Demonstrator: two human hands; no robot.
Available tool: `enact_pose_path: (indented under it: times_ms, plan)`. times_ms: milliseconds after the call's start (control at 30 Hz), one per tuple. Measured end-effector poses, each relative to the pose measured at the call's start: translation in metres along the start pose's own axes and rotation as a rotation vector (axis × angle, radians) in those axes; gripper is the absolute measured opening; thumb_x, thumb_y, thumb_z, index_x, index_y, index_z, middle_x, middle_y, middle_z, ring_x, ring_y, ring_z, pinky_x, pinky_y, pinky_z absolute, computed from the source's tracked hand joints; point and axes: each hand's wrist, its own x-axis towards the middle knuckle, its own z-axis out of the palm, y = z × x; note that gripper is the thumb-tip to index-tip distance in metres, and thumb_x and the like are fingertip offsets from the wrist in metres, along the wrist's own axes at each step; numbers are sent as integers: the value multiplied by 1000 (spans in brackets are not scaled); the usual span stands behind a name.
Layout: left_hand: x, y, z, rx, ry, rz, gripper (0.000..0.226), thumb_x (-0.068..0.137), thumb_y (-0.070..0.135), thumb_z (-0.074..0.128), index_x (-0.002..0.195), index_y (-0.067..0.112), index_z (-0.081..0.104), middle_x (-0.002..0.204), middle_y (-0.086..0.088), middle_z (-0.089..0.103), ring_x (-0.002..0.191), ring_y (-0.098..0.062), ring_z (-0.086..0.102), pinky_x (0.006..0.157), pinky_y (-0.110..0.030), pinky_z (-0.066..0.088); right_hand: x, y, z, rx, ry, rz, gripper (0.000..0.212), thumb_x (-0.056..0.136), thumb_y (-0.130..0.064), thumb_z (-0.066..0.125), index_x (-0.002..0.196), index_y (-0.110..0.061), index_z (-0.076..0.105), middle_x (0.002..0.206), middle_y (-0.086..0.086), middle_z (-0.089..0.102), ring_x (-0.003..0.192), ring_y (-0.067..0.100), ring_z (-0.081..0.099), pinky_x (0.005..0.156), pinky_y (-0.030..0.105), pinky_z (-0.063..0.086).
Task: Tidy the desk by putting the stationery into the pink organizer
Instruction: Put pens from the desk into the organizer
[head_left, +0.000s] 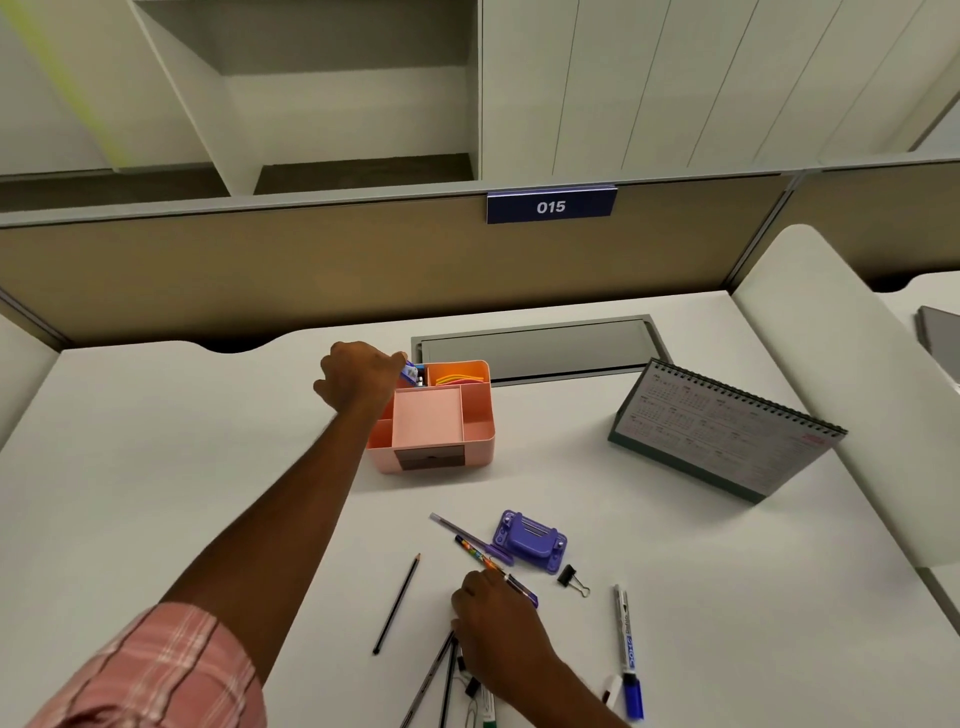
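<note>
The pink organizer (434, 421) stands in the middle of the white desk. My left hand (358, 376) is at its back-left compartment and holds a small blue item (412, 372) over it. Orange and yellow sticky notes (460, 378) sit in the back compartment. Nearer me, my right hand (498, 618) rests on a patterned pen (480, 557), fingers curled around its near end. Beside it lie a purple pen (470, 538), a purple hole punch (530, 540), a black binder clip (571, 579), a dark pencil (397, 603) and a blue marker (626, 649).
A desk calendar (727, 431) stands at the right. A grey cable flap (535, 351) sits behind the organizer, below the partition with a "015" sign (550, 207). More pencils and clips (452, 680) lie under my right wrist.
</note>
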Motion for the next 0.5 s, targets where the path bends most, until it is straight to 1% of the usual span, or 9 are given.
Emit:
enact_pose_path:
  times_ms: [67, 133, 300, 400, 500]
  plan:
    - [2, 0, 3, -33, 17, 2, 56, 87, 60, 70, 106, 7, 75, 110, -14, 70, 107, -31, 64, 90, -47, 49, 0, 1, 1, 23, -14, -4, 12, 78, -24, 75, 84, -18, 66, 88, 1, 64, 84, 22, 64, 55, 36, 55]
    - [4, -1, 4, -52, 44, 6, 53, 88, 58, 70, 103, 7, 76, 107, -13, 71, 104, -31, 65, 89, -47, 50, 1, 2, 2, 24, -7, -8, 10, 82, -24, 72, 88, -17, 67, 92, 3, 64, 88, 24, 64, 58, 38, 56]
    - [7, -9, 4, -41, 88, -12, 52, 90, 56, 67, 101, 6, 76, 105, -14, 72, 101, -29, 66, 87, -46, 48, 7, 1, -1, 14, -16, -15, 13, 86, -22, 70, 96, -15, 67, 98, 5, 65, 95, 26, 64, 64, 39, 56]
    - [9, -8, 4, -48, 94, -11, 52, 90, 56, 67, 100, 6, 76, 104, -13, 72, 102, -29, 65, 86, -46, 48, 10, 0, -3, -1, 7, -13, 15, 92, -21, 62, 103, -12, 67, 105, 9, 65, 102, 29, 61, 71, 41, 55]
    - [8, -6, 7, -66, 106, -3, 50, 89, 55, 68, 96, 6, 75, 100, -12, 72, 97, -27, 66, 84, -45, 48, 12, 0, -5, 7, -2, -9, 19, 96, -21, 56, 108, -10, 65, 111, 11, 63, 109, 31, 58, 77, 44, 54]
